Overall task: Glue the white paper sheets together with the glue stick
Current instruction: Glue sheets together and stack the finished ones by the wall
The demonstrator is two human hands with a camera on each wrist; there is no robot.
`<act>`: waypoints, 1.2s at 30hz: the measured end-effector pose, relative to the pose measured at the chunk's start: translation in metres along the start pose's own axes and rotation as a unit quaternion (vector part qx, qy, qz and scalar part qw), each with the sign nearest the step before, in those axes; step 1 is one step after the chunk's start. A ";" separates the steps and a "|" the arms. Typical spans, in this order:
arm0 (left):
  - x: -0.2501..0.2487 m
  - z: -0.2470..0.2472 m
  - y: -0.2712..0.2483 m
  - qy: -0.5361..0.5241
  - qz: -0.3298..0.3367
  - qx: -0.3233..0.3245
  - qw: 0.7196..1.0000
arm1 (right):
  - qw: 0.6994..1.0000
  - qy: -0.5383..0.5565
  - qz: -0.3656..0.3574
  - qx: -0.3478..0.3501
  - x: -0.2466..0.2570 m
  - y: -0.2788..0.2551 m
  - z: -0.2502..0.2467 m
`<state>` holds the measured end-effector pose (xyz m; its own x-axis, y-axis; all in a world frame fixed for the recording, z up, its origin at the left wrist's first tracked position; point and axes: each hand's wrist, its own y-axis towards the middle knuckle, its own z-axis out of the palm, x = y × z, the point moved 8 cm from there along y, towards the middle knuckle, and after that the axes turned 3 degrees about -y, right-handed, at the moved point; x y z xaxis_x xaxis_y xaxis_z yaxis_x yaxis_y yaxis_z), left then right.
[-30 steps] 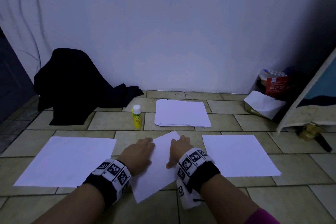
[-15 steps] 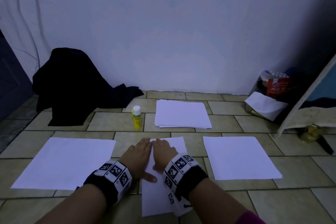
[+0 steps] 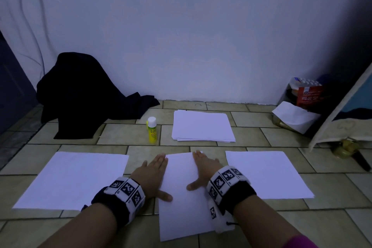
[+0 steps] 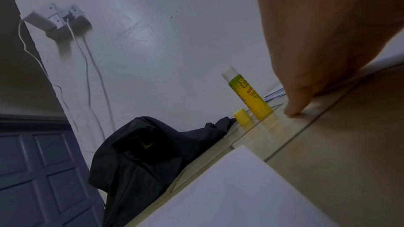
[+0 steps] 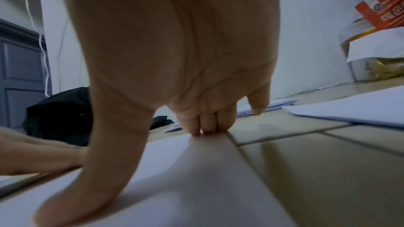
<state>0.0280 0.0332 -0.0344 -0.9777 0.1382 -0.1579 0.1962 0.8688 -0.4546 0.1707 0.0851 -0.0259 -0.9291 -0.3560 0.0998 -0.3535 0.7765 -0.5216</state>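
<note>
Since the earlier frame we squared the centre sheet (image 3: pixel 182 197); left hand (image 3: pixel 152 175) and right hand (image 3: pixel 203 171) press flat, fingers straight, smoothing the joint; next, likely reach for the glue stick (image 3: pixel 152 130).

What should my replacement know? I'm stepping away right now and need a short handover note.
Left hand: flat and open, on the left edge of the middle sheet, thumb on the paper. No grip.
Right hand: flat and open, pressing the sheet's right side.
Things: glue stick stands upright beyond the hands, its yellow cap off and beside it. Paper stack lies right of the glue. Single sheets lie at left and right.
Done: middle sheet laid down, being pressed flat; whether glue is under it cannot be seen.
Left: finish pressing, glue further sheets, recap the stick.
</note>
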 end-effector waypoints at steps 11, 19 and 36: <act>-0.007 -0.027 -0.016 -0.005 0.045 -0.105 0.993 | 0.997 -0.047 -0.016 -0.053 0.049 -0.001 -0.006; 0.015 -0.008 -0.007 0.056 -0.005 -0.037 0.998 | 0.993 -0.047 -0.108 -0.012 0.079 0.008 0.013; 0.031 0.008 -0.004 -0.006 0.008 0.060 0.998 | 0.997 -0.068 -0.009 0.035 -0.055 -0.015 0.015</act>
<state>-0.0026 0.0299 -0.0442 -0.9738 0.1449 -0.1755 0.2193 0.8031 -0.5540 0.2286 0.0855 -0.0364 -0.8975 -0.4409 -0.0030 -0.3580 0.7326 -0.5789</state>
